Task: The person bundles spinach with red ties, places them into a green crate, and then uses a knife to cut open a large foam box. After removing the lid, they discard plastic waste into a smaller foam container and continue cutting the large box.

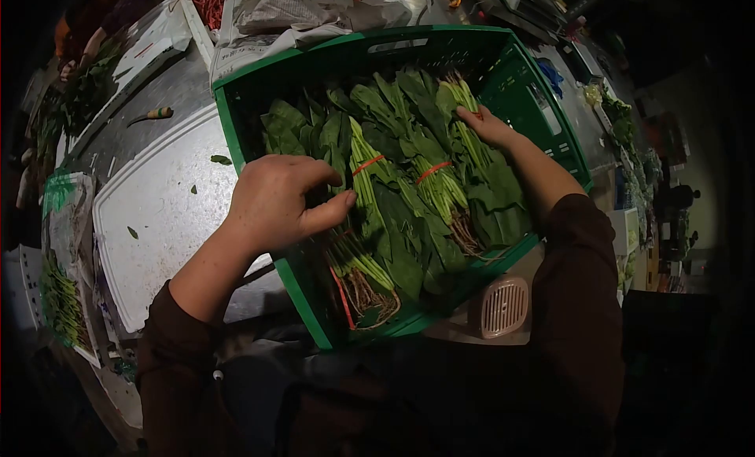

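Observation:
A green plastic crate (pixel 295 304) holds several bunches of leafy greens that look like spinach, with red bands around their pale stems. Over the crate's left side hovers my left hand (pixel 287 196), its thumb and index finger apart and nothing visible between them. My right hand (pixel 489 128) reaches into the far right part, its fingers around the stems of a spinach bunch (pixel 472 150); some of its fingers are hidden. Between the hands lie a bunch with its roots toward me (pixel 442 188) and another bunch with a red band (pixel 368 174).
Left of the crate lies a white board (pixel 165 229) with leaf scraps. A small curved knife (pixel 153 116) rests on the metal table beyond it. Newspaper (pixel 291 20) lies behind the crate. A pinkish slotted plastic object (pixel 503 307) stands near my side. Another person's hand (pixel 69 68) shows at far left.

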A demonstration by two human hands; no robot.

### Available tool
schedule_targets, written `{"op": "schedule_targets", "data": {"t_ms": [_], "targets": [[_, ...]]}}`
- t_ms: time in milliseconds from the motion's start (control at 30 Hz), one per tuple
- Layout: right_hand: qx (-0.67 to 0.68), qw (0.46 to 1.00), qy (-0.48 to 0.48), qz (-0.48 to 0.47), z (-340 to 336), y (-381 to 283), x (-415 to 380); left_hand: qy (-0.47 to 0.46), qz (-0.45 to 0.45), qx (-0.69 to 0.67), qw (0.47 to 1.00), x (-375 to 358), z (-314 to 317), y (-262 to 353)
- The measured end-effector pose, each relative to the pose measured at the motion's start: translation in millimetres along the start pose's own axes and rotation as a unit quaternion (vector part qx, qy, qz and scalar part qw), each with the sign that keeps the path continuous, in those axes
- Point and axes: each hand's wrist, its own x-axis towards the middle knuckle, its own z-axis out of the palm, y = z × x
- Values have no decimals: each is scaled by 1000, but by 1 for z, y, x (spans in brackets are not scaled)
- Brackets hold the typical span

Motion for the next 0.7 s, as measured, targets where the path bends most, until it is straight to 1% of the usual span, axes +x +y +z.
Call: {"op": "schedule_targets", "data": {"t_ms": [33,67,133,167,233,267,333,367,400,467,533,567,633,667,700], "targets": [[4,999,48,17,10,7,6,-10,-4,4,1000,2,0,1],[6,999,48,19,17,13,9,-13,-3,4,1000,1,1,1],[-33,994,98,33,24,19,18,-12,-1,16,1000,0,2,0],[-32,994,99,30,26,24,23,-11,0,18,1000,1,1,0],[9,997,83,4,21,29,27,-15,-1,32,999,0,-1,0],[4,997,81,-2,16,28,28,-9,-5,33,999,-1,-1,0],[-28,998,54,35,8,29,28,-23,-3,47,999,-2,-2,-1],[-30,998,51,12,1,20,18,-22,-5,49,999,-3,-2,-2],[-30,998,51,10,-9,12,9,-16,2,44,999,-4,-2,-3],[-154,982,-28,104,-27,-33,-42,-6,2,38,999,-2,1,-3],[-163,985,-40,39,-25,-25,-53,-22,-3,41,999,-3,1,-6],[-182,981,-71,-5,-15,-16,-55,-26,-2,42,999,-5,1,-7],[-122,985,9,-123,24,35,-29,-47,-28,51,997,-5,0,-9],[-151,960,41,-234,28,81,9,-28,-35,30,999,-9,-1,-8],[-113,966,11,-234,24,87,20,-26,-40,27,998,-10,-4,-7]]}}
